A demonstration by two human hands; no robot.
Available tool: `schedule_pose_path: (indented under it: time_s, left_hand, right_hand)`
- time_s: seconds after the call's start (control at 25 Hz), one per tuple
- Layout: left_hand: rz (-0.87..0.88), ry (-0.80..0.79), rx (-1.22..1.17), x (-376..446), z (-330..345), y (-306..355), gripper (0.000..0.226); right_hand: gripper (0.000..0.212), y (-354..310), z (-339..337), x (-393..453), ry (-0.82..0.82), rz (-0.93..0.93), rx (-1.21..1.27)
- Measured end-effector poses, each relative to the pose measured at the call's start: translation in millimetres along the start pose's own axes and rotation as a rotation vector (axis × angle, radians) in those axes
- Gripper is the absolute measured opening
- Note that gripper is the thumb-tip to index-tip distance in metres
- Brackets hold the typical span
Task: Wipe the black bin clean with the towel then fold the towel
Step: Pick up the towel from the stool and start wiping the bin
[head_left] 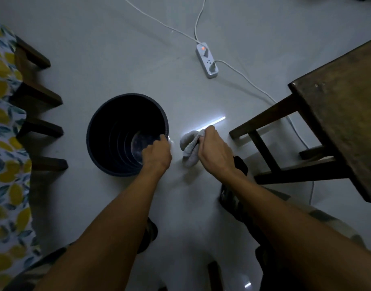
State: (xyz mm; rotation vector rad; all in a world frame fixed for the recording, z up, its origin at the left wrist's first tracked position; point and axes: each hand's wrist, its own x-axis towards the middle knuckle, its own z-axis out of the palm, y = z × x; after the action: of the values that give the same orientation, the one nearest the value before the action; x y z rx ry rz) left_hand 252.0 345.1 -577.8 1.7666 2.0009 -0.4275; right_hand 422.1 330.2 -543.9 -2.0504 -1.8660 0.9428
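Observation:
The black bin (109, 127) stands upright on the pale floor, its round mouth facing up and its inside dark. My left hand (157, 153) grips the bin's rim on its right side. Just to the right of the bin, my right hand (214, 147) holds a bunched grey towel (191, 143), which hangs from my fingers above the floor and is apart from the bin.
A dark wooden stool (331, 114) stands close on the right. Wooden chair legs (39, 95) and a lemon-print cloth (6, 143) line the left. A white power strip (207, 59) with cables lies on the floor beyond. My legs are at the bottom.

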Motion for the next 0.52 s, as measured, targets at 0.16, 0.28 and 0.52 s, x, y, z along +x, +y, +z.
schedule_pose_path:
  time_s: [0.16,0.28,0.52]
  left_hand:
    - [-0.066,0.071,-0.11,-11.8,-43.9,-13.5,0.037]
    - [-0.157,0.094,-0.234,-16.2,-64.9,-19.4,0.035]
    - [-0.311,0.012,-0.717,-13.1,-55.5,-25.0,0.035]
  right_hand:
    - [0.018,-21.8,-22.6,-8.7,0.034,-0.053,0.016]
    - [0.017,-33.3,-45.4,-12.7,0.072,-0.058,0.027]
    - [0.018,-34.9,-72.7,-18.2,0.126,-0.036,0.041]
